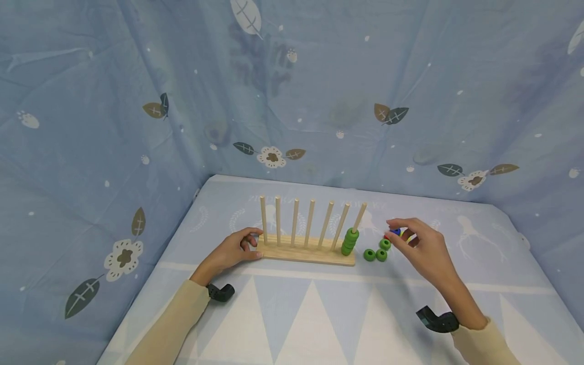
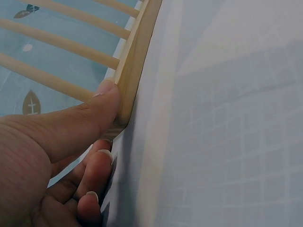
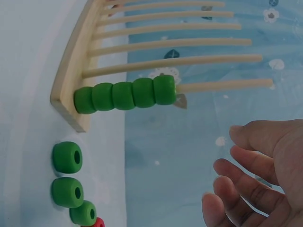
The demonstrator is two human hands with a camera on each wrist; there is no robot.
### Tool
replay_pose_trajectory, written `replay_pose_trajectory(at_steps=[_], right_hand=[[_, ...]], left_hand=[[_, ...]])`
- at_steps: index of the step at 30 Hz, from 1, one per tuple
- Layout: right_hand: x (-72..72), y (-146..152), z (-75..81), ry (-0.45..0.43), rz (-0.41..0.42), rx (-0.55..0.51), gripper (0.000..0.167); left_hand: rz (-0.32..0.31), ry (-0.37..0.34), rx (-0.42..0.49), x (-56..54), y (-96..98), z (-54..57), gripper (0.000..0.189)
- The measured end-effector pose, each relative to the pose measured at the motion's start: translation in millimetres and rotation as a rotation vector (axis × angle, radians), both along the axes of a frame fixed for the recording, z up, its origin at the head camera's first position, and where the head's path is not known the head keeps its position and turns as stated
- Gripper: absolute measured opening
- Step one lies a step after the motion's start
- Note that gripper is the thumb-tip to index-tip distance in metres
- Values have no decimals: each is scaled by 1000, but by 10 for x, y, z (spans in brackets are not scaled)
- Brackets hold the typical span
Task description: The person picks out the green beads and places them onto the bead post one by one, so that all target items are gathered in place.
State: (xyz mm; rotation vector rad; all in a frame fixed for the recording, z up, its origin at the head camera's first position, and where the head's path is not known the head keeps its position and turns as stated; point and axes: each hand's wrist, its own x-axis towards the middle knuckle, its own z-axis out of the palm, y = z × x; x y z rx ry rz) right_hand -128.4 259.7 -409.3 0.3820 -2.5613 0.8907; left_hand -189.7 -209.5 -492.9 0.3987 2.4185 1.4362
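Head view, as I stand by: the left hand (image 1: 231, 252) pinches the wooden rack (image 1: 292, 253) at its left end, thumb against the base, presumably to keep it steady. Five stacked green beads (image 1: 349, 242) sit on the rack's right-end peg (image 1: 360, 217), which holds them in line. Three loose green beads (image 1: 381, 255) lie just right of the rack. Farther right of it hangs the right hand (image 1: 426, 247), fingers loosely bent, grasping nothing, partly hiding a blue bead (image 1: 396, 231).
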Motion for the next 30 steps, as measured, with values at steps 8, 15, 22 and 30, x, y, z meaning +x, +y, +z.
replay_pose_trajectory(at_steps=[8, 15, 22, 30], right_hand=[[35, 25, -110, -42, -24, 2, 31], [54, 56, -209, -68, -29, -8, 28], [57, 96, -310, -114, -53, -1, 28], [58, 133, -403, -125, -52, -17, 29]], left_hand=[[-13, 1, -13, -33, -22, -33, 62], [-10, -4, -13, -40, -27, -35, 63], [-16, -1, 3, -32, -24, -26, 63], [-11, -8, -5, -28, -25, -31, 62]])
